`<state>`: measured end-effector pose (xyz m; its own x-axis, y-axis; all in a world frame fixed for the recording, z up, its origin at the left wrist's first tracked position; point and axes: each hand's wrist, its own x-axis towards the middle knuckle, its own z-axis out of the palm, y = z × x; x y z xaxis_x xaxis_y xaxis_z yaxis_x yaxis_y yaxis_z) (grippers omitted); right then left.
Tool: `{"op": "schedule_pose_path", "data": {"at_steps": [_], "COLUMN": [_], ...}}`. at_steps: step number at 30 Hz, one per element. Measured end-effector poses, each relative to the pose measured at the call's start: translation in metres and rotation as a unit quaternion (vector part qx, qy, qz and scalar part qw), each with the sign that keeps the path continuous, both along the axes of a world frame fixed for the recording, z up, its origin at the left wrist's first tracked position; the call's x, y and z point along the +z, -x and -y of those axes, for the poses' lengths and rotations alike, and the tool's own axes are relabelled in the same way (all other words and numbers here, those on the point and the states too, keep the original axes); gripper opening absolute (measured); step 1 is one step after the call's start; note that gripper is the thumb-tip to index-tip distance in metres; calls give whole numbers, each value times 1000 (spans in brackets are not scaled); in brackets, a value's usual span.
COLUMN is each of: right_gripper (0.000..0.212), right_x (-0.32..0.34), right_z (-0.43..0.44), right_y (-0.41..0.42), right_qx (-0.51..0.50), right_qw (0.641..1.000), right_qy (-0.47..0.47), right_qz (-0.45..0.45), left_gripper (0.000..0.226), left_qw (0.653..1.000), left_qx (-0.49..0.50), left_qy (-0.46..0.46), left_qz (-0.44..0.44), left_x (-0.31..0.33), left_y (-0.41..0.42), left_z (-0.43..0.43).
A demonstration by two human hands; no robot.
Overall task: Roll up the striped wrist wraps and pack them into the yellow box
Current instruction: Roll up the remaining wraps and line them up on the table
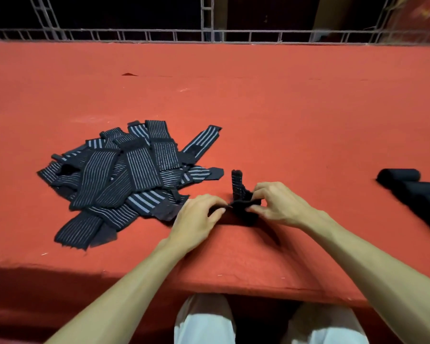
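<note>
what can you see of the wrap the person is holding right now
The wrap in hand is dark elastic-looking fabric with faint pale stripes. Its near end is bunched into a partly formed roll between both hands: the left hand pinches it from the left, the right hand from the right. A free tail sticks up behind the roll, roughly upright. It sits low over the red cloth, right of the loose pile; whether it touches the cloth is unclear.

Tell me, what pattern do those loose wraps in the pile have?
The pile of wraps is black with thin pale lengthwise stripes, seen clearly in the head view.
</note>
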<state>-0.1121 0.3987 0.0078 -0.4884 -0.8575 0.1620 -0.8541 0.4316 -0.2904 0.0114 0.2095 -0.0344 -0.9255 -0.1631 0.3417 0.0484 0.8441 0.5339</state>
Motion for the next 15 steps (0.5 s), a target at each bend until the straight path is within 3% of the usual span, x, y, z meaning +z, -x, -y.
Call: {"op": "schedule_pose_path", "data": {"at_steps": [2, 5, 7, 9, 15], "right_gripper": [27, 41, 42, 42, 54], "right_x": [2, 2, -2, -5, -9], "right_z": [-22, -48, -55, -55, -53], "right_y": [-3, -11, -17, -20, -20], "right_qx": [-27, -68, -65, -55, -6], "right_qw": [1000, 997, 997, 998, 997], "right_qy": [-4, -24, -34, -30, -5], "right_qz": [6, -4, -16, -15, -74], "left_gripper": [17, 33, 37, 26, 50], "left_qw": [998, 991, 991, 988, 979], "left_qx": [-26, -30, 3, 17, 9], "left_qy": [3, -41, -108, -153, -202], "left_qz": [53, 123, 84, 26, -20], "left_x": [1, 4, 7, 12, 18], "left_y": [0, 6, 17, 27, 46], "left_z": [-17, -38, -46, -55, -75]}}
